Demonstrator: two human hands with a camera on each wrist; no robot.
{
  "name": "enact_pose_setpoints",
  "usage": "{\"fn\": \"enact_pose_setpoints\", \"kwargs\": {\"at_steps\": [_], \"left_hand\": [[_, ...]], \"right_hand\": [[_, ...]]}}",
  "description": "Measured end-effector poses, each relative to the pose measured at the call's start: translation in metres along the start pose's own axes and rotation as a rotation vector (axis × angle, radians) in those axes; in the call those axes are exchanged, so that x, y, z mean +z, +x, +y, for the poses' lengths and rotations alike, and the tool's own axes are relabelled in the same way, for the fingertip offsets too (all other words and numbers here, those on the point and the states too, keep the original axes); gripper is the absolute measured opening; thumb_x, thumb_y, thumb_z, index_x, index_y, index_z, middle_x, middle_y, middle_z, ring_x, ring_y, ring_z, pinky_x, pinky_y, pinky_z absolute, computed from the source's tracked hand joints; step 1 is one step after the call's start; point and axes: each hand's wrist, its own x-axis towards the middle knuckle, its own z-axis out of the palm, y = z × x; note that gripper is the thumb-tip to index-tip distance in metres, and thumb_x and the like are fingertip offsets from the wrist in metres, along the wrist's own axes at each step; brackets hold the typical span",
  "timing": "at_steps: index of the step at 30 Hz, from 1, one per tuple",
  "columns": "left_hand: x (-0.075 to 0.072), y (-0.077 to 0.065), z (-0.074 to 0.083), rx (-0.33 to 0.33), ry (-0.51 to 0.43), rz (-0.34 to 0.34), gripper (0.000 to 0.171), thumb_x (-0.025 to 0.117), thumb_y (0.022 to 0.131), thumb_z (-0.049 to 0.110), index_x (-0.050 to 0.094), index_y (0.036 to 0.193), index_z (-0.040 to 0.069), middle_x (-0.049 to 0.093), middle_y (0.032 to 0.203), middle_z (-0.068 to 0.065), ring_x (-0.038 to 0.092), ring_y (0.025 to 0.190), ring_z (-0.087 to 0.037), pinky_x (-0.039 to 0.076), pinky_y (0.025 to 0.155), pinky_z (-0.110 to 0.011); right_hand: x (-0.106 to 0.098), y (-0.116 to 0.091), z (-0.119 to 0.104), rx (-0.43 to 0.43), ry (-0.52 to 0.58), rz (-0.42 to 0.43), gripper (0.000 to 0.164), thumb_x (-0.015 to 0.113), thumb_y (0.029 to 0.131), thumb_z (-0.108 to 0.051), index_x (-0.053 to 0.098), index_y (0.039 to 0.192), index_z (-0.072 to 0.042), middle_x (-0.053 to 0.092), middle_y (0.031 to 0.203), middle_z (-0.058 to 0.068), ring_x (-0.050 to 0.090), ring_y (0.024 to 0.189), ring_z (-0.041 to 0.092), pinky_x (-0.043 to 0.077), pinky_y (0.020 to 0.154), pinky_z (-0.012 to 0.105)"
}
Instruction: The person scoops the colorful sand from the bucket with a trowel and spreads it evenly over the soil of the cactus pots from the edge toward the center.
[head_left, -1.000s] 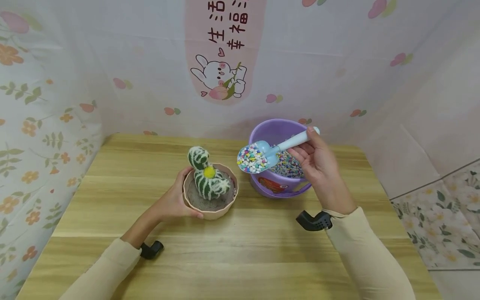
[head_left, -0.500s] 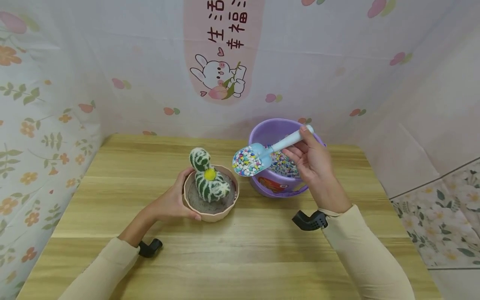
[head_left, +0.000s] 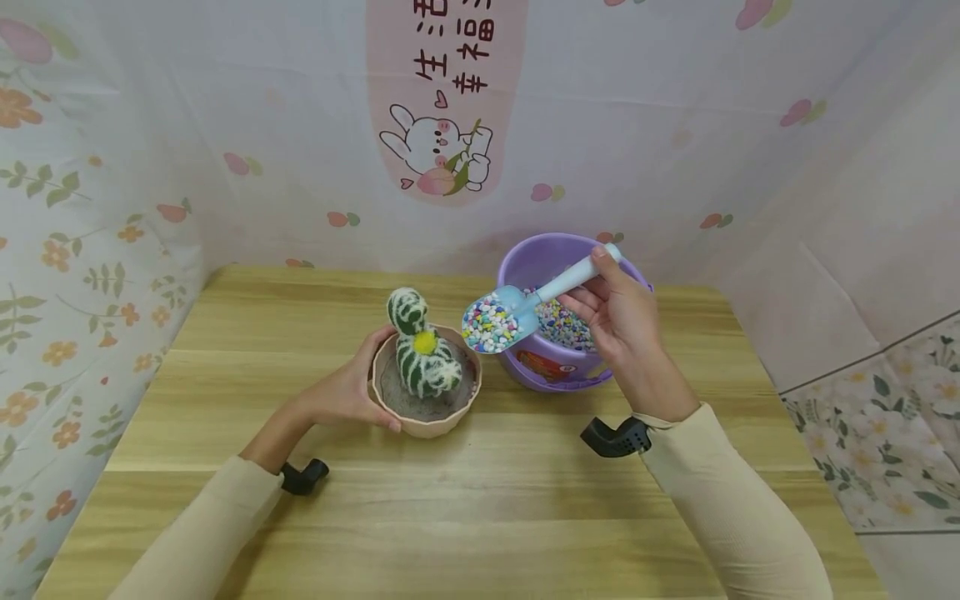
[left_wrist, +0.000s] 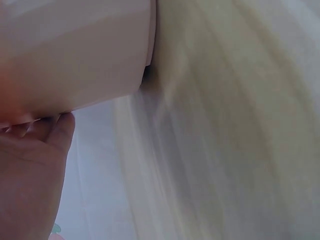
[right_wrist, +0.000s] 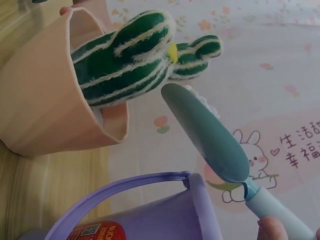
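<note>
In the head view my left hand (head_left: 347, 392) grips the side of a pale peach flower pot (head_left: 427, 428), thumb near its front. A green and white fuzzy cactus (head_left: 426, 373) with a yellow flower stands in the pot's grey soil (head_left: 392, 392). My right hand (head_left: 628, 325) holds a light blue trowel (head_left: 566, 282) by its handle. Multicoloured pebbles (head_left: 491, 323) fill the trowel's blade, which is raised just right of the pot. From the right wrist, the trowel's underside (right_wrist: 212, 142) shows beside the cactus (right_wrist: 130, 57). In the left wrist view, fingers (left_wrist: 62, 130) touch the pot wall (left_wrist: 75, 55).
Right of the pot stands a purple bucket (head_left: 536, 250), partly under the trowel and right hand, with more coloured pebbles (head_left: 564, 325) inside. Both stand on a wooden table (head_left: 465, 508). A printed cloth (head_left: 300, 133) hangs directly behind the table.
My right hand has brought the loaded trowel leftward, closer to the pot. The pot and cactus have shifted slightly to the right in my left hand.
</note>
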Motion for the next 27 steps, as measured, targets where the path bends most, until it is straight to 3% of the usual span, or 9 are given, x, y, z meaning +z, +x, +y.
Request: {"fn": "enact_pose_setpoints", "kwargs": {"at_steps": [6, 9, 13, 17, 23, 27], "left_hand": [[-0.002, -0.001, 0.002, -0.022, 0.008, -0.024, 0.129, 0.092, 0.065, 0.022, 0.000, 0.156, 0.022, 0.012, 0.159, -0.014, 0.022, 0.142, -0.034, 0.027, 0.110, -0.057], [0.000, -0.004, 0.005, -0.008, 0.014, -0.010, 0.130, 0.091, 0.067, 0.022, -0.003, 0.157, 0.021, 0.007, 0.161, -0.014, 0.018, 0.145, -0.036, 0.025, 0.111, -0.059], [0.006, -0.007, 0.011, 0.000, 0.027, 0.031, 0.131, 0.090, 0.068, 0.022, -0.006, 0.157, 0.017, 0.002, 0.162, -0.013, 0.013, 0.147, -0.036, 0.024, 0.112, -0.057], [0.013, -0.009, 0.019, -0.031, 0.061, 0.084, 0.132, 0.091, 0.066, 0.024, -0.005, 0.157, 0.011, 0.001, 0.163, -0.014, 0.011, 0.147, -0.036, 0.020, 0.114, -0.058], [0.017, -0.008, 0.023, -0.122, 0.124, 0.128, 0.128, 0.091, 0.067, 0.030, 0.001, 0.157, 0.012, 0.009, 0.162, -0.014, 0.015, 0.146, -0.038, 0.020, 0.112, -0.063], [0.014, -0.007, 0.023, -0.125, 0.121, 0.113, 0.124, 0.090, 0.068, 0.029, 0.005, 0.157, 0.014, 0.012, 0.161, -0.015, 0.019, 0.145, -0.038, 0.023, 0.111, -0.063]], "right_hand": [[0.003, 0.000, 0.001, -0.019, -0.039, 0.003, 0.046, 0.067, 0.092, -0.018, 0.052, 0.136, -0.010, 0.068, 0.080, 0.016, 0.073, 0.077, 0.031, 0.055, 0.071, 0.041], [0.004, 0.000, 0.001, -0.027, -0.041, 0.006, 0.046, 0.067, 0.092, -0.017, 0.053, 0.135, -0.010, 0.068, 0.077, 0.016, 0.072, 0.073, 0.031, 0.056, 0.068, 0.040], [0.004, 0.001, 0.003, -0.040, -0.044, 0.008, 0.033, 0.068, 0.092, -0.017, 0.059, 0.121, -0.005, 0.067, 0.074, 0.016, 0.072, 0.069, 0.030, 0.056, 0.066, 0.039], [0.004, 0.002, 0.003, -0.048, -0.047, 0.010, 0.025, 0.068, 0.091, -0.017, 0.062, 0.112, -0.003, 0.067, 0.073, 0.016, 0.072, 0.069, 0.030, 0.056, 0.067, 0.039], [0.004, 0.001, 0.002, -0.047, -0.052, 0.015, 0.031, 0.068, 0.091, -0.017, 0.061, 0.118, -0.003, 0.067, 0.073, 0.016, 0.073, 0.072, 0.031, 0.056, 0.067, 0.040], [0.004, 0.001, 0.002, -0.043, -0.064, 0.010, 0.040, 0.068, 0.092, -0.017, 0.056, 0.128, -0.005, 0.067, 0.074, 0.016, 0.073, 0.072, 0.031, 0.056, 0.067, 0.040]]}}
